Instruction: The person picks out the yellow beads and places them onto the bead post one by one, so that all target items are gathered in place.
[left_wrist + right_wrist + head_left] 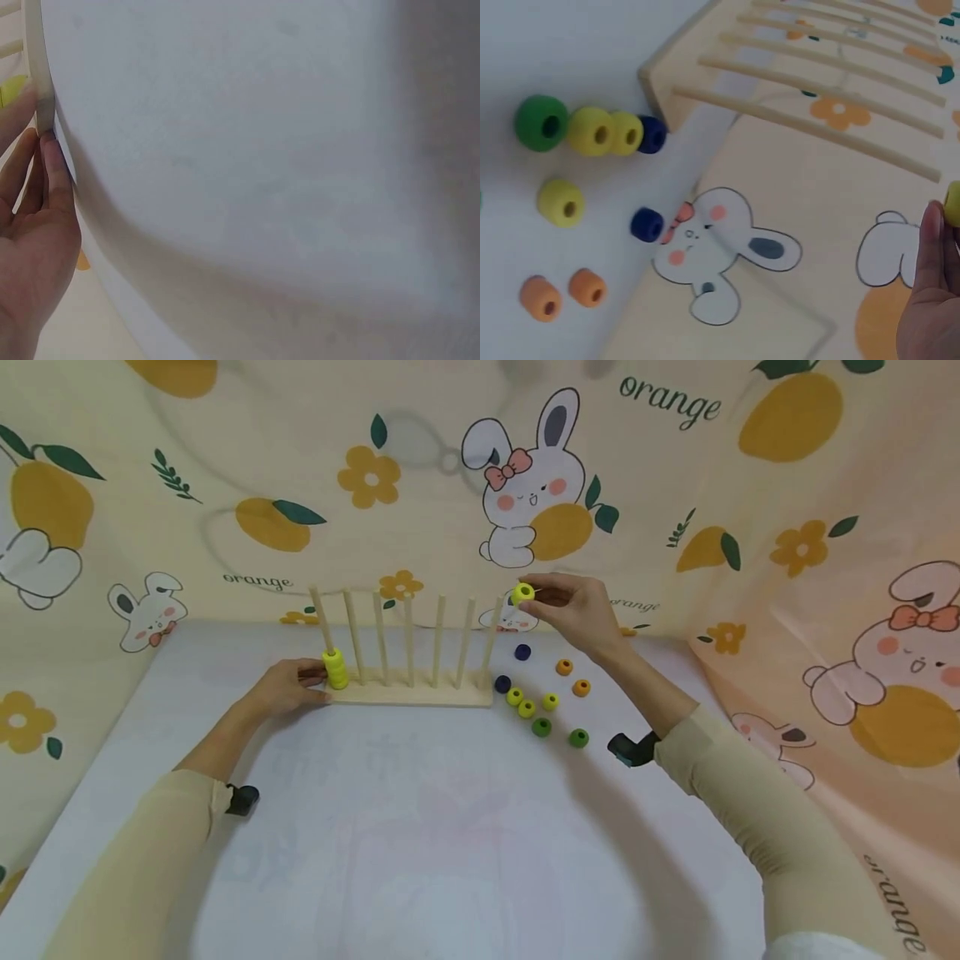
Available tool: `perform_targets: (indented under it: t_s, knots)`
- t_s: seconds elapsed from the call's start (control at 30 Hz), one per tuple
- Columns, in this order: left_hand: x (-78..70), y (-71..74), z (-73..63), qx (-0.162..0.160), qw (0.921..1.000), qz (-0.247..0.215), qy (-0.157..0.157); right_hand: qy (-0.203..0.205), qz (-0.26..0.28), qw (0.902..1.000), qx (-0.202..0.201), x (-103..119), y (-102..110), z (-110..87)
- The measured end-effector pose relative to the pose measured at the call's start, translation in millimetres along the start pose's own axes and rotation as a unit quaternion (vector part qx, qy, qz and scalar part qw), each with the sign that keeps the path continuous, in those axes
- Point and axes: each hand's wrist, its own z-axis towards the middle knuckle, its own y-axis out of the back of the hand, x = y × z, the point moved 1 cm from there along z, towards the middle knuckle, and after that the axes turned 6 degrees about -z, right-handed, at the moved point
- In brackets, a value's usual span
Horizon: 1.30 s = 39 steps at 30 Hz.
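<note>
A wooden peg rack (412, 693) stands upright on the table with several thin pegs along its base. Yellow beads (335, 669) are stacked on its leftmost peg, while the other pegs are bare. My left hand (288, 683) grips the left end of the base beside that stack; in the left wrist view the thumb and fingers (56, 172) meet around the base's end. Raised near the top of the rightmost peg, my right hand (577, 610) pinches a single yellow bead (522, 593) between thumb and fingertips, its hole facing the head camera.
Loose beads lie right of the rack: two dark blue (522, 652), three yellow (551, 702), two orange (581, 687) and two green (542, 727). A patterned cloth (420, 543) with rabbits and oranges hangs behind the white table (420, 827).
</note>
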Motion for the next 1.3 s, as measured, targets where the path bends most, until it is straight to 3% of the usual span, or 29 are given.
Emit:
perform_targets:
  t_s: [0.4, 1.3]
  knots:
    - [0.5, 2.2, 3.4, -0.003, 1.0, -0.001, 0.008, 0.028, 0.004, 0.9994, 0.021, 23.0, -5.9, 22.3]
    - [0.5, 0.4, 1.4, -0.005, 1.0, 0.003, 0.007, 0.044, 0.024, 0.9945, 0.092, 59.9, -60.4, 69.9]
